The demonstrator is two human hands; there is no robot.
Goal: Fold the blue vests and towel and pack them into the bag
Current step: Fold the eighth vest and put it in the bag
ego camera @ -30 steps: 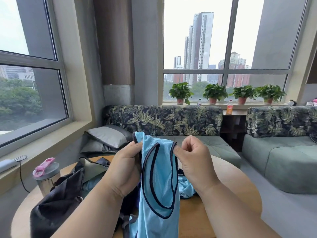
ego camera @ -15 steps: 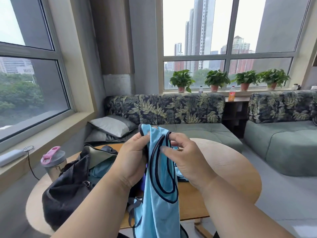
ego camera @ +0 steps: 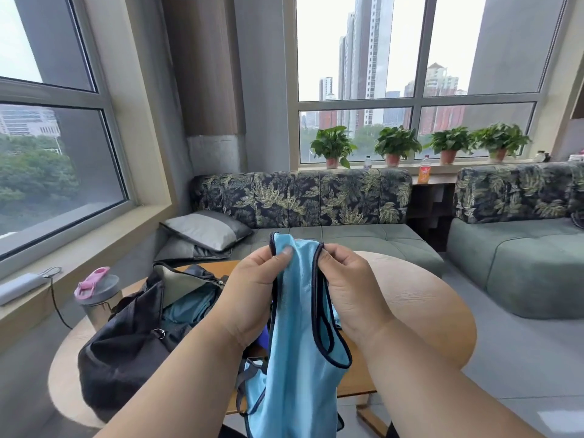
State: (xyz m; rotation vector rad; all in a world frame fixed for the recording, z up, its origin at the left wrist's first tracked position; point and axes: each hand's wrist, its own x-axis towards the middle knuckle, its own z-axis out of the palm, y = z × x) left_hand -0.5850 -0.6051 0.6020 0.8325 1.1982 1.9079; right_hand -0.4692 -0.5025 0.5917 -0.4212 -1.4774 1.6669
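Two hands up in front, above the round wooden table [ego camera: 426,298]. Left hand [ego camera: 256,292] pinching one shoulder strap of the light-blue mesh vest with dark navy piping [ego camera: 297,358], thumb pressed on the cloth near the top. Right hand [ego camera: 350,289] pinching the other strap, fingers curled round the piped edge. Vest hanging free between both grips, lower part trailing past the near table edge and out of view.

Black soft fabric bag [ego camera: 126,349] on the left of the table, mouth open, some blue cloth [ego camera: 186,311] already inside; cannot tell whether vest or towel. Steel shaker bottle with pink lid [ego camera: 96,295] just beyond the bag on the left.

Risks, as judgement:
- Slippery mesh, thin straps: strap likely to slide out of a light pinch, dropping one side and twisting the garment.
- Straps held close together, not level: fold liable to come out skewed.
- Trailing hem near the bag's loose grey strap [ego camera: 249,371]: possible snag.
- Swinging the cloth leftward toward the bag: could knock the bottle.
- Bag mouth partly sagging: could hinder insertion and disturb the fold.
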